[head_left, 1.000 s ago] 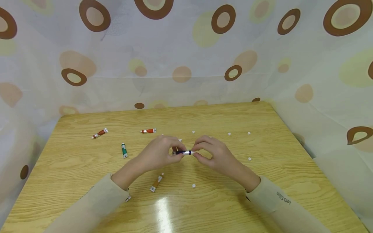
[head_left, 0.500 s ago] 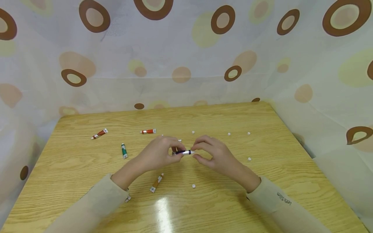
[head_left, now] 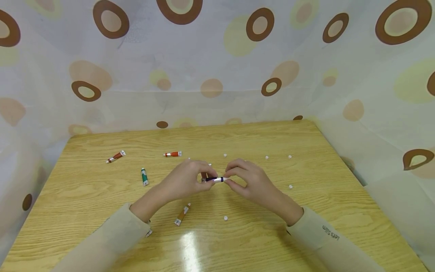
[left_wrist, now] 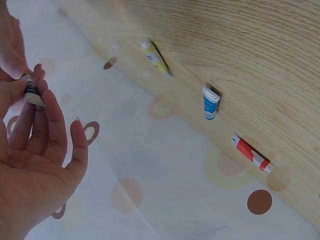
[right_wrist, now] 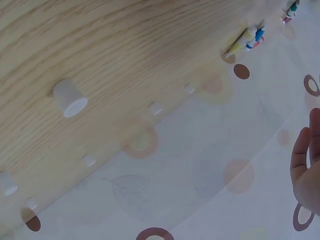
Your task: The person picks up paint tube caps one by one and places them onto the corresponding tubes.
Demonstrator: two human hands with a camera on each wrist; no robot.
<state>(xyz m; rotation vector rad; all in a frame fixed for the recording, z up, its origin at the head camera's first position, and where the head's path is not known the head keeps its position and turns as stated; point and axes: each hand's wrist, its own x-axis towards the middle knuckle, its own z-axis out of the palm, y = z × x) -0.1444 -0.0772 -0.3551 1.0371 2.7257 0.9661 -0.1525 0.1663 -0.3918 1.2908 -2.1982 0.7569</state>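
Observation:
Over the middle of the table, my left hand (head_left: 185,179) pinches a small dark blue paint tube (head_left: 214,180) between thumb and fingers. The tube lies level, its silver band showing and its nozzle end toward the right. At that end, the thumb and index finger of my right hand (head_left: 249,179) pinch the white tip, mostly covered by the fingertips. The left wrist view shows the tube's crimped end (left_wrist: 35,99) poking out between the fingers of the left hand. Only part of the right hand (right_wrist: 306,167) enters the right wrist view, at its right edge.
Left of the hands lie a dark red tube (head_left: 116,156), a green tube (head_left: 144,176), an orange-red tube (head_left: 172,154) and an ochre tube (head_left: 182,214). Yellow (left_wrist: 156,59) and blue (left_wrist: 211,103) tubes show from the left wrist. Several white caps (head_left: 225,218) are scattered rightward.
The right fingertips shift very slightly at the tube's white tip. Both hands otherwise keep their place, and the tubes and caps on the table stay where they were.

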